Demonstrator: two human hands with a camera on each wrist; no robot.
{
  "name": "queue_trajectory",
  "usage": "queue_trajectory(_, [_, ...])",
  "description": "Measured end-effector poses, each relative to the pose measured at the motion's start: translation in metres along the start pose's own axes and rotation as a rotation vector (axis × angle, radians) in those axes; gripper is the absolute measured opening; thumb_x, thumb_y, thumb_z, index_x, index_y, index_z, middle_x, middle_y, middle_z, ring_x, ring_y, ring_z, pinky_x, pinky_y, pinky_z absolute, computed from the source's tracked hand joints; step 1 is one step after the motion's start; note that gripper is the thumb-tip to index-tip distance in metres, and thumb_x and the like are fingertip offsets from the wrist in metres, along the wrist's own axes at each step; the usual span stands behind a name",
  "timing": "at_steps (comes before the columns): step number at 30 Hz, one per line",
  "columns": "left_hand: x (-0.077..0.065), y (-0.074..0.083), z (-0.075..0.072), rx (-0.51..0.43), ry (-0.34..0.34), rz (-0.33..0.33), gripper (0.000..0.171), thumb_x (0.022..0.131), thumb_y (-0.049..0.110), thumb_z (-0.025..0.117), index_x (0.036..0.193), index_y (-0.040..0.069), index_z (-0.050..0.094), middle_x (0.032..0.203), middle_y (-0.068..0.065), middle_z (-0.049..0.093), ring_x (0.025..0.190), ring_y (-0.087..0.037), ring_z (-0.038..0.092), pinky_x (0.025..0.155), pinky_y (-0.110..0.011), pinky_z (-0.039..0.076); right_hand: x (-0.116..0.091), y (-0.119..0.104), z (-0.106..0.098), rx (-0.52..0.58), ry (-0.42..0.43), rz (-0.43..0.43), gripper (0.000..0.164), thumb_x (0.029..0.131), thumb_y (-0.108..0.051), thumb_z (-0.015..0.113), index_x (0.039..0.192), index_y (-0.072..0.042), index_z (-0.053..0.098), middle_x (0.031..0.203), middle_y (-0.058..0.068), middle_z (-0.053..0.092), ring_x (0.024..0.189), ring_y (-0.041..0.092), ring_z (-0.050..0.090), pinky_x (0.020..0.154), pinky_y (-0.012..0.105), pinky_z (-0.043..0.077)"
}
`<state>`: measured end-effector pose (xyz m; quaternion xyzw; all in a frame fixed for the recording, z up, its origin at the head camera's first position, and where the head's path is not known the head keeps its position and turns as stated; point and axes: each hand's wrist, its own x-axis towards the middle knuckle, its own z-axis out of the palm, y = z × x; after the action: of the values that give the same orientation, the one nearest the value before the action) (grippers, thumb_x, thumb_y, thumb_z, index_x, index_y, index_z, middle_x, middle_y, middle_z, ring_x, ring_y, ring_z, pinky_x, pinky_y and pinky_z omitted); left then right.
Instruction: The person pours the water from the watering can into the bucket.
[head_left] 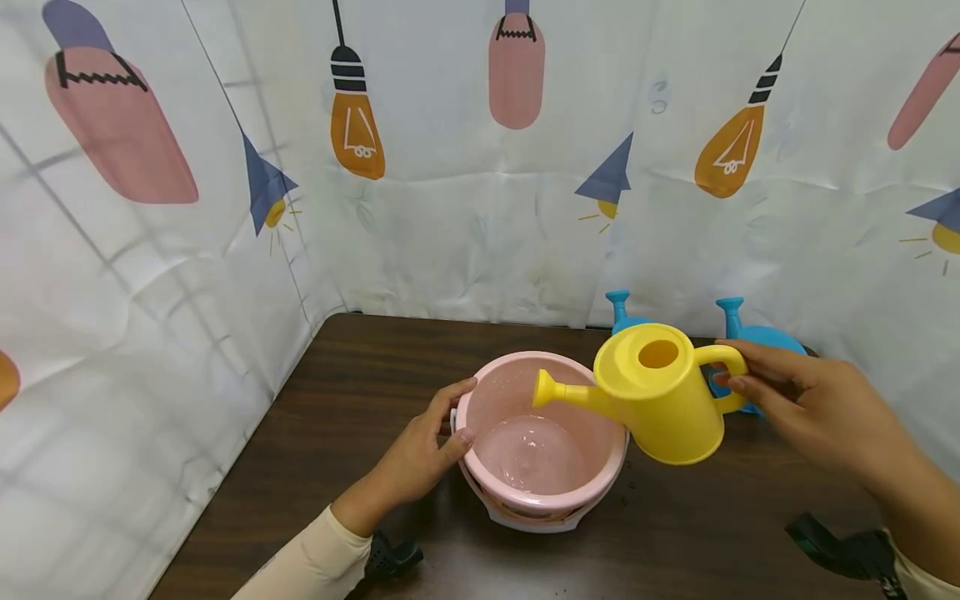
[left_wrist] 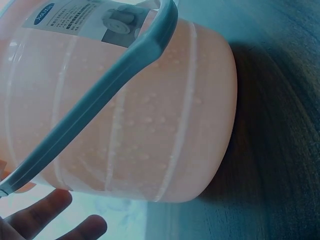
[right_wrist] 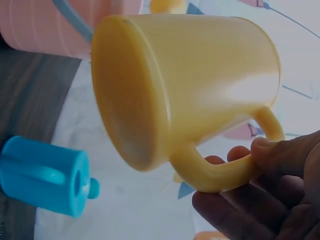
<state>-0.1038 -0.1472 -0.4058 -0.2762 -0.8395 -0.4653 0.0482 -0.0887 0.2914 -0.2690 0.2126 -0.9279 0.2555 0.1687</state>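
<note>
A yellow watering can (head_left: 675, 408) is held up by its handle in my right hand (head_left: 817, 400), fingers and thumb round the loop, as the right wrist view also shows. Its spout (head_left: 570, 394) reaches over the pink bucket (head_left: 540, 502), tipped slightly downward. Water (head_left: 532, 454) lies in the bottom of the bucket, its surface rippled. My left hand (head_left: 420, 454) holds the bucket at its left rim, thumb in front and a finger farther back. Two more fingers (left_wrist: 45, 210) extend past the bucket's side in the left wrist view.
Two blue watering cans stand at the back right: one (head_left: 628, 323) is mostly hidden behind the yellow can, the other (head_left: 772, 337) partly behind my right hand. A grey bail handle (left_wrist: 100, 100) hangs along the bucket's side. The dark wooden table (head_left: 360, 375) meets a patterned curtain (head_left: 465, 250).
</note>
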Motion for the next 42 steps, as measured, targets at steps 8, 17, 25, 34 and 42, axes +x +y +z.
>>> queue_trajectory(8, [0.001, 0.002, 0.000, 0.000, -0.009, -0.012, 0.062, 0.103, 0.038, 0.056, 0.159, 0.028, 0.031, 0.127, -0.004, 0.062, 0.104, -0.016, 0.064, 0.087, -0.040, 0.054, -0.018, 0.019, 0.003, 0.038, -0.005, 0.074, 0.032, 0.099, -0.006, 0.068, 0.130, -0.004, 0.067, 0.102, 0.006, 0.076, 0.089, -0.014, 0.060, 0.063, 0.013, 0.045])
queue_trajectory(17, [0.002, 0.002, -0.001, 0.000, -0.012, -0.022, 0.062, 0.102, 0.038, 0.055, 0.159, 0.029, 0.031, 0.127, -0.004, 0.061, 0.105, -0.017, 0.064, 0.087, -0.040, 0.054, -0.037, 0.035, 0.012, 0.051, 0.041, 0.192, 0.033, 0.100, -0.008, 0.066, 0.130, 0.006, 0.062, 0.105, 0.020, 0.074, 0.084, -0.016, 0.060, 0.063, 0.011, 0.048])
queue_trajectory(25, [0.001, 0.002, -0.001, -0.006, -0.015, -0.022, 0.062, 0.103, 0.037, 0.055, 0.159, 0.029, 0.030, 0.128, -0.005, 0.061, 0.105, -0.017, 0.065, 0.087, -0.041, 0.054, -0.050, 0.054, 0.014, 0.084, 0.111, 0.327, 0.037, 0.104, -0.014, 0.062, 0.134, 0.007, 0.057, 0.098, -0.016, 0.070, 0.076, -0.014, 0.061, 0.058, 0.015, 0.049])
queue_trajectory(34, [0.001, 0.002, 0.000, 0.002, -0.011, -0.025, 0.062, 0.103, 0.036, 0.056, 0.159, 0.029, 0.030, 0.128, -0.004, 0.061, 0.106, -0.018, 0.065, 0.088, -0.041, 0.054, -0.052, 0.063, 0.016, -0.018, 0.155, 0.492, 0.046, 0.106, -0.027, 0.059, 0.137, 0.006, 0.054, 0.085, -0.020, 0.070, 0.072, -0.024, 0.048, 0.055, 0.016, 0.043])
queue_trajectory(42, [0.001, 0.003, 0.000, -0.006, -0.004, -0.024, 0.062, 0.102, 0.037, 0.056, 0.158, 0.026, 0.032, 0.128, -0.005, 0.060, 0.106, -0.022, 0.065, 0.087, -0.042, 0.054, -0.046, 0.071, 0.028, -0.024, 0.224, 0.481, 0.052, 0.107, -0.022, 0.056, 0.142, 0.015, 0.045, 0.118, 0.033, 0.065, 0.075, -0.031, 0.040, 0.057, 0.005, 0.041])
